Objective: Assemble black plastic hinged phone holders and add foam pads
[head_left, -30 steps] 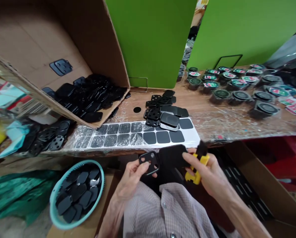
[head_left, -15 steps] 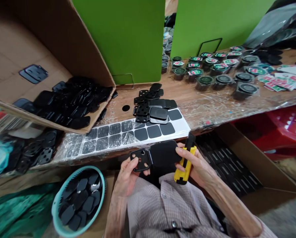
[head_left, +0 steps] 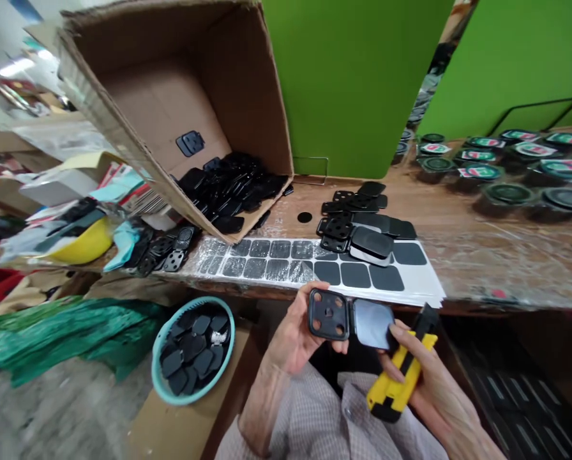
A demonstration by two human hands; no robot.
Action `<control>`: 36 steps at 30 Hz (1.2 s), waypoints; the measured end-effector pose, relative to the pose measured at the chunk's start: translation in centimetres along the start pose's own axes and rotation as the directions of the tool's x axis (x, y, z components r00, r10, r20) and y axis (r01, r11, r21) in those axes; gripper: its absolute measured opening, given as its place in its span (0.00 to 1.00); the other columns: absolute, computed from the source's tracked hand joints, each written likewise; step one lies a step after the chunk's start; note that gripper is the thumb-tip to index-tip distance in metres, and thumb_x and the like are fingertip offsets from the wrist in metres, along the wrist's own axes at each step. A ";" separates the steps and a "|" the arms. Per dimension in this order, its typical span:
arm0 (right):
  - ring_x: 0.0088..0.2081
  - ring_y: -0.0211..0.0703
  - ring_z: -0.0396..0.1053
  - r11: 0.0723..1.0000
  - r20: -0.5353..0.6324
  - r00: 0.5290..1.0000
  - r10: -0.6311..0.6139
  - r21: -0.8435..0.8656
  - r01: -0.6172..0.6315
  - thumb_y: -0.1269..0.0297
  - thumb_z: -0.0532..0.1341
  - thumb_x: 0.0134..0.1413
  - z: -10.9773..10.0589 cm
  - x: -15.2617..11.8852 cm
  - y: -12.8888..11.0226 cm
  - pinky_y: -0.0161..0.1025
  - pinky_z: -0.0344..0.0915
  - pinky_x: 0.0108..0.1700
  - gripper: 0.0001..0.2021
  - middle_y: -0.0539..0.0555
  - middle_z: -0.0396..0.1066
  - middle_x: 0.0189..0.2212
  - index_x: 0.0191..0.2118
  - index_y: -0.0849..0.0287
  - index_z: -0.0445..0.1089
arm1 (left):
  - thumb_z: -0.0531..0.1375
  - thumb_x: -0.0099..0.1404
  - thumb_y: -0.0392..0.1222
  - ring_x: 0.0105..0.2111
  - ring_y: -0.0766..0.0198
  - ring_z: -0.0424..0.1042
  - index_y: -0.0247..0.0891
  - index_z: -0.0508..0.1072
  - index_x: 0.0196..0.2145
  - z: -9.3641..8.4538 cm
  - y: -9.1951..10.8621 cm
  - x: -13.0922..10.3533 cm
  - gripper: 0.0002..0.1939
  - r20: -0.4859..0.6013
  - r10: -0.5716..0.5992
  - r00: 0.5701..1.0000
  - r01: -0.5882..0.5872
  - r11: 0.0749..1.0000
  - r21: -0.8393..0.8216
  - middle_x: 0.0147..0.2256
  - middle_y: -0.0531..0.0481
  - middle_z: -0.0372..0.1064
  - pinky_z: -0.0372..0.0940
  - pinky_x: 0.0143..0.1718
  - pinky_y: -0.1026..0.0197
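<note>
My left hand (head_left: 286, 342) is closed on the edge of a hinged black plastic case (head_left: 329, 305), which is opened out flat. Its left half has several round holes; the right half shows a shiny, mirror-like grey face. With thumb and fingers my right hand (head_left: 432, 380) grips the far edge of that shiny half, while also holding a yellow and black utility knife (head_left: 403, 374) against the palm. Beyond the hands, a sheet of dark square stickers (head_left: 355, 275) lies along the bench edge. A pile of similar black cases (head_left: 371, 243) rests partly on it.
A tipped cardboard box (head_left: 262, 83) holds many black cases at the back left. Below the bench at left is a light-blue basket (head_left: 160, 374) of black pieces. Clear-wrapped round containers (head_left: 504, 198) stand at right, before green panels (head_left: 343, 89).
The hinged case has turned, so its right half now shows a shiny face instead of plain black. My view has swung left; both hands keep their hold, the knife still in the right.
</note>
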State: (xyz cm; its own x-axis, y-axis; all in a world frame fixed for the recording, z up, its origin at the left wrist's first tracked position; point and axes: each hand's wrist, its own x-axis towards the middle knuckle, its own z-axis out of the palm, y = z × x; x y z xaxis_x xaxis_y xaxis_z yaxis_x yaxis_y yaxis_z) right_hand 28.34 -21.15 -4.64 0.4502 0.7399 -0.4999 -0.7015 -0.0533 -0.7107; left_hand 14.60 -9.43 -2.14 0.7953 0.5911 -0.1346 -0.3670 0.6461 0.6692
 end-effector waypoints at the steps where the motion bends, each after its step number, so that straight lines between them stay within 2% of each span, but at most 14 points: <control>1: 0.16 0.28 0.53 1.000 0.016 1.000 -0.004 -0.009 0.004 0.57 0.68 0.49 0.2 0.1 0.2 0.32 0.54 0.18 0.15 0.47 0.66 0.22 0.29 0.57 0.62 | 0.62 0.59 0.59 0.26 0.65 0.71 0.48 0.67 0.50 0.3 -0.2 0.0 0.24 -0.035 0.044 0.998 -0.043 0.998 0.035 0.42 0.50 0.71 0.66 0.32 0.57; 3: 0.16 0.29 0.52 0.997 0.050 0.999 -0.005 -0.080 0.009 0.54 0.66 0.51 0.5 0.3 0.6 0.33 0.54 0.19 0.14 0.48 0.68 0.23 0.31 0.57 0.64 | 0.65 0.58 0.53 0.39 0.61 0.72 0.44 0.70 0.50 1.1 -0.7 0.1 0.24 -0.132 0.167 0.977 -0.149 0.979 0.140 0.45 0.48 0.71 0.66 0.43 0.57; 5: 0.16 0.32 0.55 0.958 0.059 0.997 -0.051 -0.280 0.065 0.50 0.65 0.52 0.5 0.6 0.7 0.34 0.53 0.19 0.15 0.50 0.70 0.23 0.35 0.57 0.67 | 0.62 0.60 0.44 0.48 0.57 0.69 0.41 0.72 0.45 1.8 -0.7 0.3 0.15 -0.212 0.262 0.941 -0.219 0.954 0.206 0.46 0.47 0.71 0.62 0.50 0.57; 6: 0.17 0.34 0.57 0.896 0.065 0.992 -0.105 -0.426 0.123 0.48 0.64 0.52 0.5 0.8 0.6 0.34 0.54 0.19 0.17 0.52 0.71 0.23 0.38 0.57 0.68 | 0.58 0.61 0.40 0.49 0.56 0.69 0.40 0.72 0.43 1.9 -0.6 0.3 0.12 -0.239 0.285 0.928 -0.231 0.946 0.229 0.45 0.47 0.72 0.62 0.52 0.56; 8: 0.19 0.39 0.62 0.654 0.137 0.956 -0.260 -0.703 0.279 0.48 0.62 0.53 0.6 1.2 0.0 0.36 0.58 0.21 0.18 0.52 0.72 0.23 0.41 0.57 0.70 | 0.54 0.60 0.36 0.46 0.57 0.69 0.41 0.71 0.43 1.9 0.0 0.3 0.13 -0.266 0.311 0.913 -0.218 0.920 0.327 0.40 0.48 0.73 0.60 0.52 0.55; 10: 0.21 0.41 0.67 0.340 0.329 0.866 -0.376 -0.821 0.459 0.55 0.60 0.55 1.2 1.2 -0.8 0.37 0.62 0.25 0.13 0.52 0.73 0.24 0.43 0.55 0.71 | 0.53 0.59 0.34 0.42 0.59 0.68 0.41 0.70 0.43 1.4 0.6 0.1 0.14 -0.292 0.340 0.894 -0.160 0.851 0.500 0.36 0.50 0.71 0.59 0.51 0.57; 13: 0.25 0.43 0.72 -0.058 0.652 0.638 -0.410 -0.717 0.695 0.70 0.55 0.51 3.3 0.7 -1.9 0.36 0.64 0.27 0.14 0.52 0.76 0.28 0.43 0.53 0.70 | 0.53 0.60 0.34 0.39 0.60 0.66 0.41 0.70 0.42 0.5 1.0 -0.5 0.13 -0.289 0.363 0.886 -0.094 0.750 0.655 0.35 0.51 0.67 0.60 0.47 0.60; 15: 0.25 0.43 0.73 -0.270 0.766 0.506 -0.397 -0.624 0.733 0.75 0.52 0.48 5.1 0.2 -2.4 0.36 0.62 0.26 0.18 0.53 0.76 0.30 0.43 0.55 0.70 | 0.54 0.62 0.37 0.38 0.60 0.65 0.41 0.70 0.43 0.1 0.9 -0.9 0.11 -0.249 0.380 0.891 -0.099 0.697 0.711 0.36 0.49 0.65 0.61 0.44 0.60; 17: 0.25 0.43 0.73 -0.418 0.815 0.442 -0.374 -0.574 0.704 0.77 0.51 0.48 6.5 0.0 -2.7 0.36 0.60 0.25 0.18 0.54 0.75 0.29 0.44 0.57 0.69 | 0.54 0.63 0.39 0.39 0.60 0.65 0.41 0.69 0.45 -0.2 0.7 -1.1 0.12 -0.208 0.409 0.888 -0.108 0.627 0.772 0.37 0.49 0.65 0.61 0.43 0.60; 20: 0.27 0.42 0.74 -0.517 0.853 0.399 -0.336 -0.521 0.679 0.80 0.50 0.47 7.5 0.0 -3.1 0.36 0.59 0.26 0.17 0.53 0.75 0.29 0.39 0.59 0.69 | 0.52 0.64 0.37 0.40 0.59 0.66 0.40 0.67 0.47 -0.4 0.7 -1.2 0.14 -0.155 0.448 0.880 -0.106 0.505 0.857 0.40 0.47 0.65 0.61 0.45 0.57; 23: 0.24 0.41 0.72 -0.558 0.873 0.384 -0.302 -0.488 0.671 0.82 0.49 0.46 7.6 0.1 -3.6 0.37 0.56 0.25 0.17 0.51 0.73 0.26 0.35 0.58 0.69 | 0.50 0.63 0.34 0.40 0.59 0.66 0.39 0.66 0.46 -0.7 0.7 -1.1 0.14 -0.130 0.474 0.871 -0.093 0.420 0.903 0.41 0.46 0.65 0.62 0.46 0.55; 30: 0.25 0.41 0.72 -0.608 0.872 0.450 -0.191 -0.465 0.643 0.80 0.50 0.49 7.1 0.2 -4.0 0.38 0.55 0.27 0.15 0.53 0.76 0.31 0.38 0.58 0.69 | 0.51 0.63 0.29 0.41 0.62 0.66 0.39 0.67 0.48 -1.5 0.1 -1.4 0.16 -0.057 0.531 0.845 -0.090 0.247 0.965 0.41 0.47 0.65 0.61 0.46 0.58; 34: 0.30 0.45 0.72 -0.623 0.796 0.572 -0.197 -0.552 0.554 0.76 0.52 0.51 5.1 2.1 -3.9 0.40 0.58 0.32 0.16 0.55 0.76 0.33 0.44 0.58 0.69 | 0.51 0.63 0.28 0.42 0.63 0.66 0.41 0.67 0.47 -1.2 0.2 -2.1 0.16 0.005 0.534 0.845 -0.139 0.211 0.968 0.41 0.49 0.64 0.61 0.46 0.60; 36: 0.32 0.48 0.71 -0.544 0.711 0.667 -0.223 -0.659 0.520 0.71 0.53 0.53 4.2 3.2 -4.1 0.41 0.60 0.34 0.15 0.57 0.75 0.32 0.45 0.60 0.70 | 0.51 0.64 0.30 0.39 0.64 0.66 0.41 0.69 0.44 -0.9 0.3 -2.3 0.14 0.002 0.530 0.848 -0.175 0.276 0.945 0.38 0.50 0.65 0.61 0.44 0.61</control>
State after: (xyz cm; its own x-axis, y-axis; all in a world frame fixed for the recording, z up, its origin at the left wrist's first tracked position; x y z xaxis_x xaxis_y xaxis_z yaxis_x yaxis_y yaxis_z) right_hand 30.35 -15.77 -1.24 0.0640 0.9821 0.1771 0.9795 -0.0278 -0.1997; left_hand 12.20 -10.19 -2.28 0.4811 0.8426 0.2421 0.2153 -0.3813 0.8991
